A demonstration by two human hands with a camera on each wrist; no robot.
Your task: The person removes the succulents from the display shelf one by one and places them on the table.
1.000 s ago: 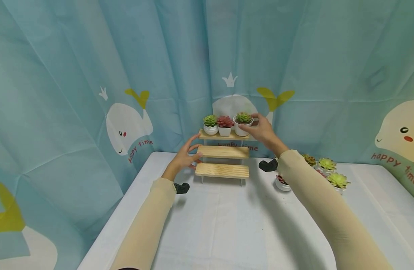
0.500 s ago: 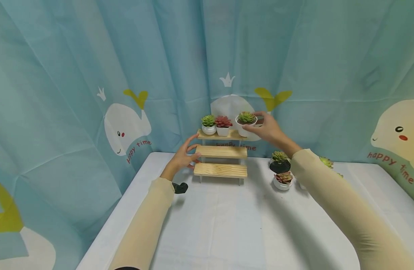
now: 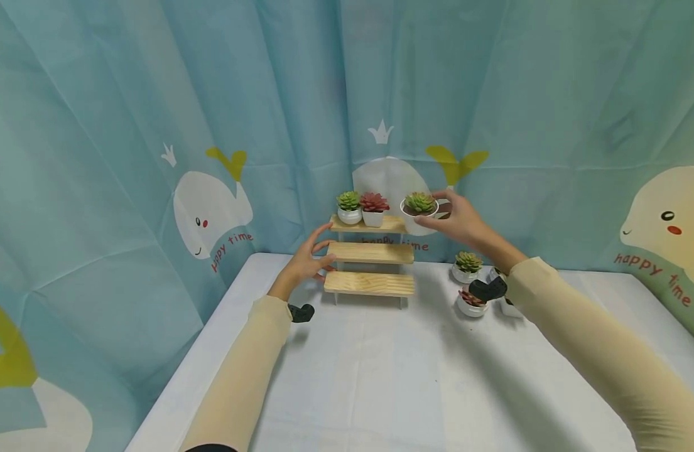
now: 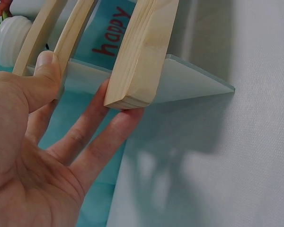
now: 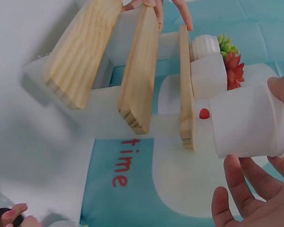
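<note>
A three-tier wooden stand (image 3: 370, 253) stands at the back of the table, its planks on clear side panels. My left hand (image 3: 306, 263) rests its spread, fairly straight fingers and thumb against the plank ends at the stand's left side. A green succulent (image 3: 349, 201) and a red succulent (image 3: 374, 203), both in white pots, sit on the top plank's left and middle. My right hand (image 3: 456, 216) grips a white-potted green succulent (image 3: 419, 204) at the top plank's right end. In the right wrist view this white pot (image 5: 246, 123) is held by thumb and fingers, a gap between its base and the plank.
Several more potted succulents stand on the table to the right, including a green one (image 3: 468, 261) and a reddish one (image 3: 472, 301), partly behind my right sleeve (image 3: 595, 351). A blue whale-print curtain (image 3: 301, 94) hangs close behind the stand. White cloth covers the table (image 3: 397, 376).
My right hand has moved the potted succulent a little rightward along the top plank's right end. My left hand stays against the stand. More of the right-hand pots show, then partly change with the sleeve.
</note>
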